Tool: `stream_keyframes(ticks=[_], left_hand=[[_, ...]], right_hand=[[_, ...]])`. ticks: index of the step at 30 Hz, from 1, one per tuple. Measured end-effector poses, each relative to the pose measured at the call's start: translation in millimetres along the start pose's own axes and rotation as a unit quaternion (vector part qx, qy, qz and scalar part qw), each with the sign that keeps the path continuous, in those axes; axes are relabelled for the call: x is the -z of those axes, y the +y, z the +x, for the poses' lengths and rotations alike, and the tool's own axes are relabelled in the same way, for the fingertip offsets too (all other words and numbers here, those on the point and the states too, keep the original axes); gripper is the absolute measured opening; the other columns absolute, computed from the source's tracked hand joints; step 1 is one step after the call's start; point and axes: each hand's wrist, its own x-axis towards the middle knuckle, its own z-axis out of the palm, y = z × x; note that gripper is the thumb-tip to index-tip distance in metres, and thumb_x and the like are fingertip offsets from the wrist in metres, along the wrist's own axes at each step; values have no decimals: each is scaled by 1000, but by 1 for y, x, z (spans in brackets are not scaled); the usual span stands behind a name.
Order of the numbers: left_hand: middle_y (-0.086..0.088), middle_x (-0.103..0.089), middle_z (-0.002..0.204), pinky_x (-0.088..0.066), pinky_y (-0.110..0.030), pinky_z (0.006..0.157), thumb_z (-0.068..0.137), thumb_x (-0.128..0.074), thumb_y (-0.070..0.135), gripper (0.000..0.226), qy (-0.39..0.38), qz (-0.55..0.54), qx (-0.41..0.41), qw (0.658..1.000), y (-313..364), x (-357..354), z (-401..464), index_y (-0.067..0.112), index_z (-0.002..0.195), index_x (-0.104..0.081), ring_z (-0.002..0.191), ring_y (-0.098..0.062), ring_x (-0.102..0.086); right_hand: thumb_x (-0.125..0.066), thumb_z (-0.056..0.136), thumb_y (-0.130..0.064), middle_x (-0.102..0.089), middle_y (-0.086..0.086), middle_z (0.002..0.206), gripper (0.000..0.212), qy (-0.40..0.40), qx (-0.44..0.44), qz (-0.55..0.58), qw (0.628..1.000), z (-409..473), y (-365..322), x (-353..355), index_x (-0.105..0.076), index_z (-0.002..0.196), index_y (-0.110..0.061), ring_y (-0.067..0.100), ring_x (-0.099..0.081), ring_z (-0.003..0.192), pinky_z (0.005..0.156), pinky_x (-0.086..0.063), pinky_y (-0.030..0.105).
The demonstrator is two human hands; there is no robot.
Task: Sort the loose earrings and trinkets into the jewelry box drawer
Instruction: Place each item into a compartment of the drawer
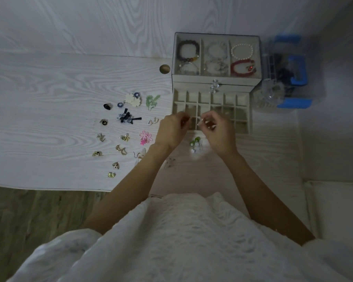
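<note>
A beige jewelry box (216, 78) stands on the white table with its gridded drawer (242, 110) pulled out toward me; the visible compartments look bare. My left hand (171, 130) and right hand (216, 131) hover over the drawer's front left corner, each pinching a small earring between the fingertips; the pieces are mostly hidden. Loose earrings lie left of the drawer: green leaves (151, 101), white flowers (132, 99), a pink flower pair (145, 137), dark bows (127, 117), several gold pieces (121, 150). A green and white pair (196, 143) lies between my wrists.
Bracelets fill the box's top tray (216, 55). A blue and clear container (285, 78) stands right of the box. A brass knob (164, 69) sits left of it. The table's front edge (49, 187) runs below the earrings, wooden floor beyond.
</note>
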Motion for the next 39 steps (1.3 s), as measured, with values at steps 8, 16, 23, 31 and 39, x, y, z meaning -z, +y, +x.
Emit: stream_keyframes(ticks=[8, 16, 23, 31, 39], left_hand=[[-13, -65, 80, -48, -40, 68, 80, -64, 13, 10, 29, 127, -53, 990, -14, 5, -14, 6, 88, -67, 75, -33, -56], [-16, -60, 73, -41, -30, 63, 78, -67, 6, 5, 35, 114, -30, 992, -13, 7, -22, 6, 81, -70, 69, -35, -56], [-13, -60, 75, -45, -33, 63, 80, -66, 11, 6, 33, 103, -35, 994, -17, 6, -19, 7, 82, -70, 70, -33, -56], [-7, -64, 90, -49, -32, 68, 78, -68, 21, 29, -17, 56, -90, 994, -1, -6, -51, 13, 105, -64, 81, -24, -59], [-16, -59, 106, -44, -35, 80, 77, -69, 14, 41, -83, 85, -8, 993, 0, -26, -52, 6, 115, -57, 97, -32, -56]], right_hand=[[-64, 84, -19, -65, 1, 92, 16, -41, 25, -98, 994, 23, -13, -19, -62, 99, -15, 17, -61, 83, 72, -52, 35], [-58, 90, -22, -61, 7, 100, 17, -92, 100, -259, 956, 16, -1, -22, -70, 96, -12, 25, -51, 100, 82, -45, 37], [-55, 90, -18, -59, 7, 100, 19, -112, 102, -234, 960, 14, 4, -13, -70, 99, -12, 24, -51, 99, 83, -46, 37], [-54, 85, -5, -63, 7, 98, 21, -69, 76, -161, 982, -36, 22, 14, -67, 100, -11, 25, -59, 89, 70, -42, 28], [-57, 87, -18, -54, 8, 118, 36, -164, 102, -254, 948, -40, 22, -3, -55, 123, -15, 27, -50, 108, 74, -49, 38]])
